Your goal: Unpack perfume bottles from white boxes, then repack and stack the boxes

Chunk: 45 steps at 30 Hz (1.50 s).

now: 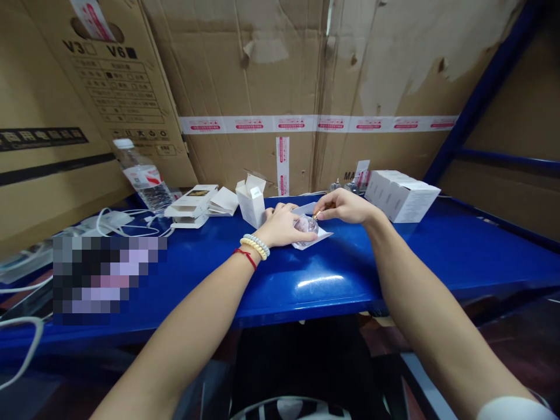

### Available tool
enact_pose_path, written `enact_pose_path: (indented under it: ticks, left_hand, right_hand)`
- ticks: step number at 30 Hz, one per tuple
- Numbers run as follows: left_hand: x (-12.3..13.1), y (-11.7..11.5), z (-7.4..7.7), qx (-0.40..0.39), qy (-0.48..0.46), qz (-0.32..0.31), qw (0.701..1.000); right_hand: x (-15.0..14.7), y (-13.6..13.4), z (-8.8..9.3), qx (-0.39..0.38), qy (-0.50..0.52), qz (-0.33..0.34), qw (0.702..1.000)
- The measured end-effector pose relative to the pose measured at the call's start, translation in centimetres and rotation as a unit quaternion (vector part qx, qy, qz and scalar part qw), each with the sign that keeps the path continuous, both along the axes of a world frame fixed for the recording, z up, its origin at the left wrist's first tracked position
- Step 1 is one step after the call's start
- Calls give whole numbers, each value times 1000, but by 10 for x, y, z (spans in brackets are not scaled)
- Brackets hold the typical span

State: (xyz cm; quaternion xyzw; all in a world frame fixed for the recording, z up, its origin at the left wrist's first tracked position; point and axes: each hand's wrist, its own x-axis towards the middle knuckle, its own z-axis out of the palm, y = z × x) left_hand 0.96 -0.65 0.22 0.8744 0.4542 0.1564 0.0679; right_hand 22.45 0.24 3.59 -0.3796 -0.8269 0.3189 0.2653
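Observation:
My left hand (283, 226) curls around a round clear glass object (306, 224) lying on its side, its thumb along the near side. Against the gold-coloured end (315, 215) of that glass, the fingertips of my right hand (343, 206) are pinched together. A white folded paper or card sheet (321, 234) lies partly under the glass. Just beyond my left hand stands a white box (251, 204) with its top flaps up. The exact kind of the glass object cannot be made out.
Right of my hands stands a row of white boxes (400, 195), with several glass pieces (345, 186) beside it. Opened white cartons (191, 205), a plastic water bottle (145, 178) and white cables (126, 219) lie left. Cardboard (245, 70) walls the blue table (280, 291) at the back.

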Motion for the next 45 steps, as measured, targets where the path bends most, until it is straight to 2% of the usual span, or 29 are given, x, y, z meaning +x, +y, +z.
enact_pose_path:
  ticks: [8, 13, 16, 18, 20, 23, 26, 29, 31, 33, 35, 41, 45]
  left_hand:
    - [0, -2, 8, -9, -57, -16, 998]
    - [-4, -10, 7, 112, -52, 37, 992]
    - [-4, -15, 8, 176, -53, 73, 980]
    - [-3, -17, 11, 195, -56, 103, 974]
    - [-2, -18, 13, 182, -68, 120, 974]
    - [-3, -17, 16, 91, -108, 119, 983]
    - [-5, -13, 18, 15, -152, 106, 983]
    - [-8, -11, 22, -62, -211, 46, 975]
    - [-10, -12, 25, -174, -255, -13, 951]
    - [-12, -12, 27, -287, -291, -61, 910]
    - [-14, -13, 29, -363, -313, -85, 873]
    - [-21, -9, 32, -496, -311, -30, 810]
    - [-26, -6, 32, -546, -305, -41, 779]
  right_hand:
    - [-2, -4, 3, -8, 69, 11, 998]
    - [-20, -2, -8, -43, 131, -14, 990]
    - [-35, -2, -15, -13, 150, -65, 986]
    - [-43, -1, -18, 6, 163, -97, 982]
    - [-47, 0, -20, 13, 179, -114, 977]
    - [-47, 1, -19, 18, 216, -108, 970]
    - [-42, -1, -16, 13, 252, -67, 965]
    - [-37, -3, -13, -14, 255, -19, 967]
    - [-35, -5, -12, -37, 243, 8, 969]
    - [-33, -5, -11, -53, 234, 29, 970]
    - [-33, -6, -10, -68, 230, 45, 970]
    - [-34, -8, -8, -98, 234, 63, 965]
    - [-35, -9, -9, -110, 233, 65, 964]
